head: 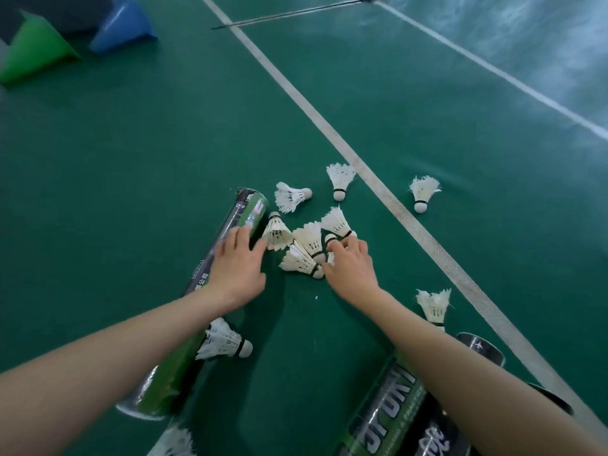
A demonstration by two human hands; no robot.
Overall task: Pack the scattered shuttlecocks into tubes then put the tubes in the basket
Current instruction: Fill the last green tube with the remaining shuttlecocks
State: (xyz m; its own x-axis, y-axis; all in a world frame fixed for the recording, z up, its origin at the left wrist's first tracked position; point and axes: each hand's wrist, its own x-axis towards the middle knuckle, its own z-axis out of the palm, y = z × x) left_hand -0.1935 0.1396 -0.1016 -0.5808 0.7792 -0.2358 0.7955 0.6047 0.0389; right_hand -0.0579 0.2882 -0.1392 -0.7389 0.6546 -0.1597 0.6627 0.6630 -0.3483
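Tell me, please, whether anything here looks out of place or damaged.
Yes: one shuttlecock lies alone beyond the white line, apart from the cluster, with ragged feather tips. At far left, the green cone and blue cone lie tipped on their sides.

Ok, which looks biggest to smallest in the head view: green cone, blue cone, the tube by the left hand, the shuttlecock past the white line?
1. Shuttlecock tube: longest by far.
2. Green cone and blue cone: near alike; the blue one is cut by the top edge, so no ranking.
3. Lone shuttlecock: smallest.
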